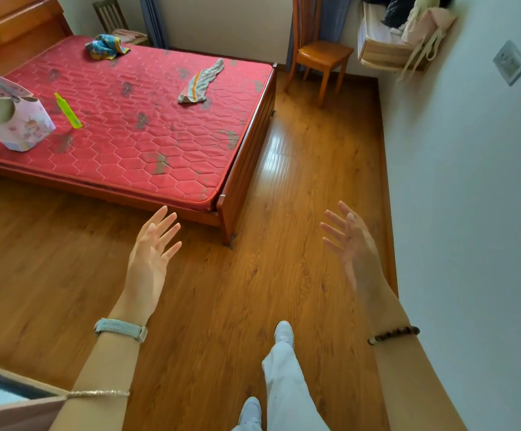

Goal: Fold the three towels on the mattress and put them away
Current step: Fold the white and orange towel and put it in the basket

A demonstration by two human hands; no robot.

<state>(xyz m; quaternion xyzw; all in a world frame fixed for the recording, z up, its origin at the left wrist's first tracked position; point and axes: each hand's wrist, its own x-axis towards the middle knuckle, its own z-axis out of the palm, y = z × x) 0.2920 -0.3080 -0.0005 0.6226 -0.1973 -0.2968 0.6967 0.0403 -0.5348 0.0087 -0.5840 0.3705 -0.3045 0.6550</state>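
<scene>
A: Are the hands holding anything?

B: No. The left hand (150, 253) and the right hand (352, 244) hover over the brown wooden plank floor (221, 290), fingers spread and empty, well apart from the bed.

A: What could go wrong, starting at the left?

B: On the red quilted mattress (147, 135), a pink patterned paper bag (19, 119) stands near the left edge, with a thin yellow-green plastic stick (68, 111) beside it. A towel spread there could tip the bag or sweep the stick off. The crumpled blue-and-yellow patterned towel (106, 47) lies at the far side, so reaching it from here means a long lean. The grey striped towel with an orange band (201, 82) lies bunched near the foot end and may trail if lifted by one corner. I see only those two on the mattress. A pinkish cloth (128, 34) on the dark chair beyond may be the third, but I cannot tell.

A: And room to move?

B: The widest bare stretch of quilt is between the stick and the grey towel. The corner of the wooden bed frame (226, 219) juts into the walkway and could catch a shin. Right of it, a strip of floor runs between the bed and the white wall (470, 181) towards the orange wooden chair (324, 57).
</scene>
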